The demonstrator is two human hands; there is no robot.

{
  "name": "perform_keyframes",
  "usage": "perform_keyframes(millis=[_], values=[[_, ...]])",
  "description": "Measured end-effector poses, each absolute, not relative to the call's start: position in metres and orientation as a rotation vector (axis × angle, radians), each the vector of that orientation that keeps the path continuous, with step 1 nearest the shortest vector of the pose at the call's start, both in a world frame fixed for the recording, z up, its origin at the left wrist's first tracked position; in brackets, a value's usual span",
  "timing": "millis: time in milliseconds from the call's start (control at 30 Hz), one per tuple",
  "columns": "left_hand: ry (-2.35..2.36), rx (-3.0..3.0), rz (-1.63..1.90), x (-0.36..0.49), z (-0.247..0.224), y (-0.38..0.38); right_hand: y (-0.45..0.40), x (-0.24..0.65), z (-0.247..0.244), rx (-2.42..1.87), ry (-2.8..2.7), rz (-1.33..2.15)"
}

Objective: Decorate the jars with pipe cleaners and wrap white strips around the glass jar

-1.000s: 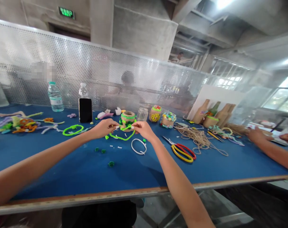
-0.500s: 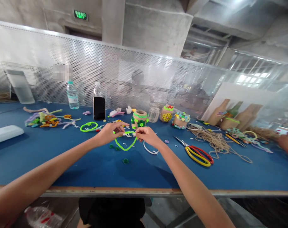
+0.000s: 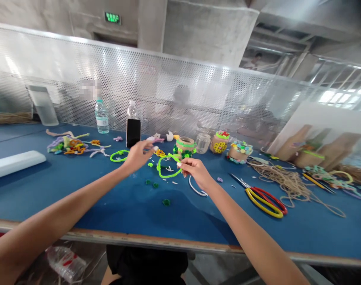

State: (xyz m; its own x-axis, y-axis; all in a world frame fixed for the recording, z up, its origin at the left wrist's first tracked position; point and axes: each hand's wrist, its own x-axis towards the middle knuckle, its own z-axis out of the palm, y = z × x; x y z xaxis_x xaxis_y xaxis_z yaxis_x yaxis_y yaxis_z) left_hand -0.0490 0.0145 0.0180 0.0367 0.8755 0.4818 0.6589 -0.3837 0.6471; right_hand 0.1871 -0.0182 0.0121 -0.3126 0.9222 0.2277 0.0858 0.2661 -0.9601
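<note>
A lime-green pipe cleaner loop hangs from my right hand, pinched at its right side between the fingertips. My left hand is raised just left of the loop with its fingers apart, holding nothing. Small white snippets lie on the blue table under the loop. Several green pom-poms are scattered below it. A white pipe cleaner loop lies just under my right wrist, partly hidden. A twine-wrapped jar decorated with green pom-poms stands behind the hands.
Behind stand a glass jar, decorated pots, a phone and water bottles. Red-and-yellow scissors and loose twine lie right; a pipe cleaner heap lies left. A perforated metal screen backs the table.
My left hand has let go of the green loop and moved left, fingers spreading. My right hand keeps the loop, now lifted and rounder. The view has turned left.
</note>
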Motion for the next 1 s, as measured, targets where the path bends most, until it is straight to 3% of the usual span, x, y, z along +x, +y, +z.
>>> perform_keyframes(millis=[200, 600, 1000], values=[[2.215, 1.596, 1.429, -0.085, 0.033, 0.101, -0.028, 0.177, 0.016, -0.894, -1.666, 1.196], [2.302, 1.357, 1.555, -0.085, 0.015, 0.173, -0.009, 0.158, 0.0, -0.903, -1.486, 1.38], [2.151, 1.254, 1.654, -0.1, 0.023, 0.177, 0.095, 0.078, 0.035, -1.225, -1.632, 0.787]])
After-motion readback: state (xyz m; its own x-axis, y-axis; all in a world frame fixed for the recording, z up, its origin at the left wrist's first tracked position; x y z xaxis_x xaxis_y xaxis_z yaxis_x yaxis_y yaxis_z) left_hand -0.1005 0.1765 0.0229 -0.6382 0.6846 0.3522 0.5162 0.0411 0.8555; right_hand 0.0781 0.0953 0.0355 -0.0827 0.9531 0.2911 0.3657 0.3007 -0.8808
